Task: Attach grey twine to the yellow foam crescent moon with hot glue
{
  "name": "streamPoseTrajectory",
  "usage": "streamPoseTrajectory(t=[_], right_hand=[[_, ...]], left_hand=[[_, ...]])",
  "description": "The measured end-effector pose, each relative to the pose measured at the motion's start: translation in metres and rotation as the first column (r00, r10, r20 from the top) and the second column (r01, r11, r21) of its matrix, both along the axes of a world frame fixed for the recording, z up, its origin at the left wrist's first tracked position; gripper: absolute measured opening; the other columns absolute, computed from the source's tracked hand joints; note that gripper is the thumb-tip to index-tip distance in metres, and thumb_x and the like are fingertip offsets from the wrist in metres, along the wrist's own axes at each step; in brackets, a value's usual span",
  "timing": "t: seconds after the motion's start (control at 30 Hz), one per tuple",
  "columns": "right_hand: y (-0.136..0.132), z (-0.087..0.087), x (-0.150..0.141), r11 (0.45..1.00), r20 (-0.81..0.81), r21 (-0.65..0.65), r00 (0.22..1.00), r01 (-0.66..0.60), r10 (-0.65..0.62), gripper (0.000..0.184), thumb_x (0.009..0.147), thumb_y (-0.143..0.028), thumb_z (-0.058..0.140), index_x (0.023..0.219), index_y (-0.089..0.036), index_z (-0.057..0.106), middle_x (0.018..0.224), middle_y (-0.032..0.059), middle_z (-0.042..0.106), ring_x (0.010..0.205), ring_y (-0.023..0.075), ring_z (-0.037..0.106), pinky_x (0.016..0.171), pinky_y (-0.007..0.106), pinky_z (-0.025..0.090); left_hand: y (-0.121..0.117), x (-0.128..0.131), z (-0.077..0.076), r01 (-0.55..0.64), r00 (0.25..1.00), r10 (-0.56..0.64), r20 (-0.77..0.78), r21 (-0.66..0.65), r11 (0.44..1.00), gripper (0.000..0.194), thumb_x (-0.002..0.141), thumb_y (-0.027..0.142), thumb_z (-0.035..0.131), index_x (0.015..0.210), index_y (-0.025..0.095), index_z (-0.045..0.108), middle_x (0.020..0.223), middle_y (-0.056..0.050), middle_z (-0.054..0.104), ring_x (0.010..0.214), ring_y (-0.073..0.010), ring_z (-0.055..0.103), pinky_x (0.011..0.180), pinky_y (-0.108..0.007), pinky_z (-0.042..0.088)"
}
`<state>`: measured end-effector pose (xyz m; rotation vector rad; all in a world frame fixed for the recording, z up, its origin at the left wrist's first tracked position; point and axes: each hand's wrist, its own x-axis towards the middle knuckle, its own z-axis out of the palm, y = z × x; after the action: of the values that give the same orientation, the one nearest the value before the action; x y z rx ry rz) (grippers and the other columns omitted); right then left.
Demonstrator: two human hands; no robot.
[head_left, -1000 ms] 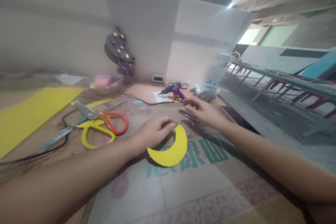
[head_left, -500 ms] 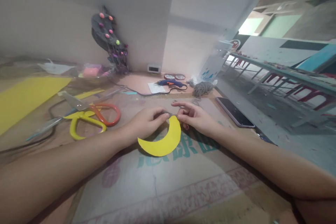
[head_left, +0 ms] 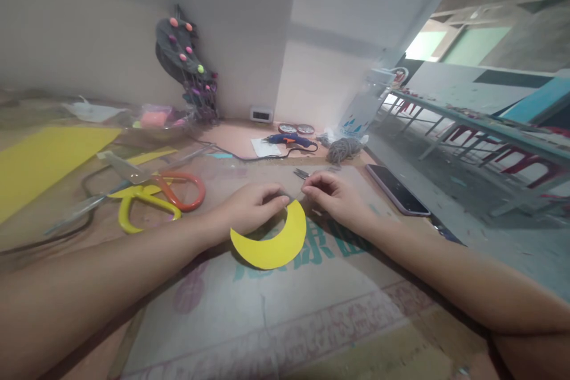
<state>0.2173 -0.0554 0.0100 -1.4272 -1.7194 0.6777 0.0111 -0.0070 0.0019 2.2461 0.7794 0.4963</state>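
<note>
A yellow paper crescent (head_left: 278,242) lies on a printed cardboard sheet (head_left: 312,309). My left hand (head_left: 249,208) rests curled on the crescent's inner edge, fingers pressing its upper tip. My right hand (head_left: 336,196) is just right of that tip, fingers pinched together on something small that I cannot make out. A thin dark metal piece (head_left: 301,173) lies just beyond my right fingers.
Yellow-handled and orange-handled scissors (head_left: 154,196) lie to the left beside a black cable. A yellow paper sheet (head_left: 40,160) is at far left. A blue glue gun (head_left: 289,141), a twine ball (head_left: 342,148) and a phone (head_left: 398,190) lie behind and right.
My right hand drew back from the glue gun area to the crescent's tip and closed into a pinch. The left hand stayed on the crescent.
</note>
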Motion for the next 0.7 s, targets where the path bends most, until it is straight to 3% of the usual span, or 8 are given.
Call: streamPoseTrajectory(t=[0.27,0.47,0.53,0.7], right_hand=[[0.005,-0.006,0.003,0.998,0.083,0.065,0.997,-0.001,-0.004,0.02,0.082,-0.039,0.06,0.081,-0.019,0.063,0.065,-0.001,0.059,0.061,0.0135,0.056,0.057,0.026,0.044],[0.018,0.003,0.017,0.959,0.347,0.255,0.938,-0.119,0.024,0.019,0.088,-0.03,0.053,0.096,-0.019,0.067,0.099,0.0058,0.066,0.089,0.0173,0.061,0.08,0.031,0.048],[0.029,0.009,0.03,0.961,0.394,0.272,0.917,-0.052,-0.061,0.024,0.087,-0.031,0.053,0.106,-0.019,0.064,0.106,0.0068,0.066,0.088,0.0173,0.062,0.079,0.031,0.049],[0.058,0.018,0.067,0.942,0.374,0.264,0.879,0.207,-0.298,0.029,0.088,-0.034,0.051,0.107,-0.015,0.063,0.106,0.0085,0.068,0.096,0.0196,0.063,0.087,0.033,0.047]], left_hand=[[0.0,-0.001,0.003,0.065,0.998,-0.065,-0.019,-0.02,0.998,0.032,0.091,0.04,0.039,0.077,0.017,0.056,0.075,-0.002,0.061,0.073,-0.017,0.056,0.067,-0.028,0.042],[-0.002,0.0,0.001,0.078,0.996,-0.079,-0.029,-0.029,0.996,0.034,0.091,0.042,0.038,0.079,0.017,0.057,0.075,-0.001,0.063,0.072,-0.0165,0.056,0.066,-0.028,0.042],[-0.002,0.0,0.001,0.065,0.997,-0.066,-0.027,-0.033,0.997,0.034,0.092,0.043,0.038,0.081,0.017,0.058,0.077,-0.002,0.064,0.073,-0.0167,0.057,0.067,-0.028,0.042],[-0.001,0.0,-0.001,0.067,0.998,-0.067,-0.021,-0.028,0.997,0.033,0.091,0.042,0.04,0.084,0.017,0.06,0.08,-0.002,0.066,0.076,-0.0171,0.058,0.068,-0.027,0.042]])
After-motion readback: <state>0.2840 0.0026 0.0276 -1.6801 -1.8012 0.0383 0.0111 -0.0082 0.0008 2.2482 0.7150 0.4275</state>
